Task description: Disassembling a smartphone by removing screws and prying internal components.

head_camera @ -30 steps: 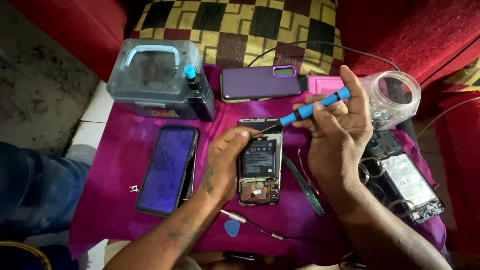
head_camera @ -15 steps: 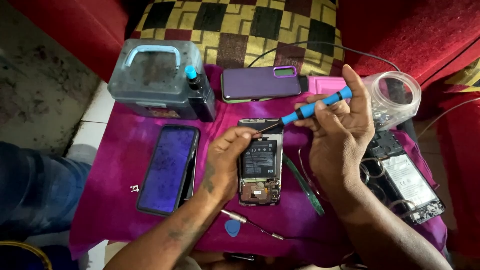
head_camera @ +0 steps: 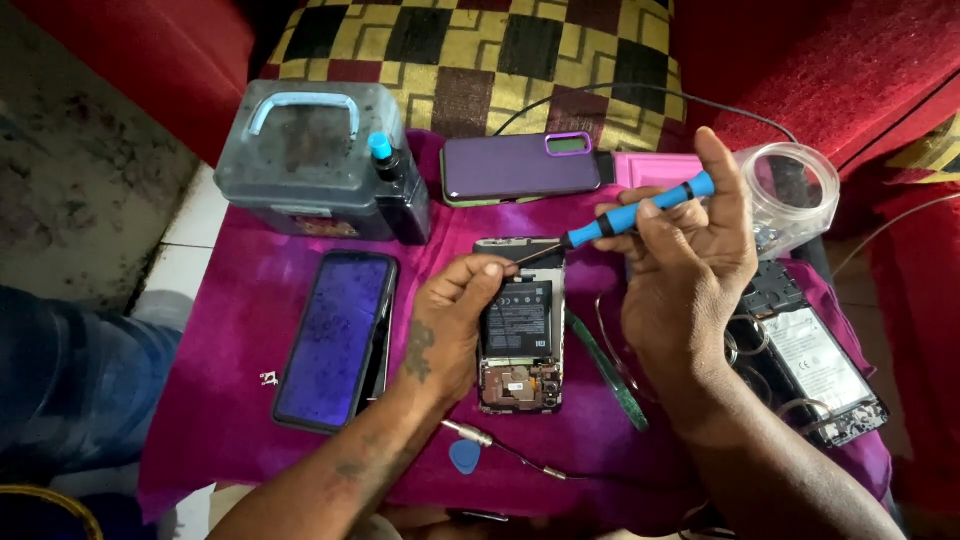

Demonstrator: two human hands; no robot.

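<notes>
An opened phone (head_camera: 520, 335) lies back-up on the magenta cloth (head_camera: 250, 300), its black battery and circuit board exposed. My left hand (head_camera: 450, 320) rests on the phone's left edge, fingertips pinched near its upper corner. My right hand (head_camera: 685, 265) grips a blue-handled screwdriver (head_camera: 640, 212), its thin tip angled down-left to the phone's top edge beside my left fingertips.
A detached phone screen (head_camera: 335, 340) lies at left. A grey lidded box (head_camera: 305, 160) and dark bottle with a blue cap (head_camera: 395, 185) stand behind. A purple-cased phone (head_camera: 520, 165), clear jar (head_camera: 795, 195), another opened phone (head_camera: 815, 365), green tool (head_camera: 610, 372) and blue pick (head_camera: 464, 456) surround.
My left fingers have shifted slightly up along the phone's edge toward the screwdriver tip. The right hand and screwdriver have barely moved.
</notes>
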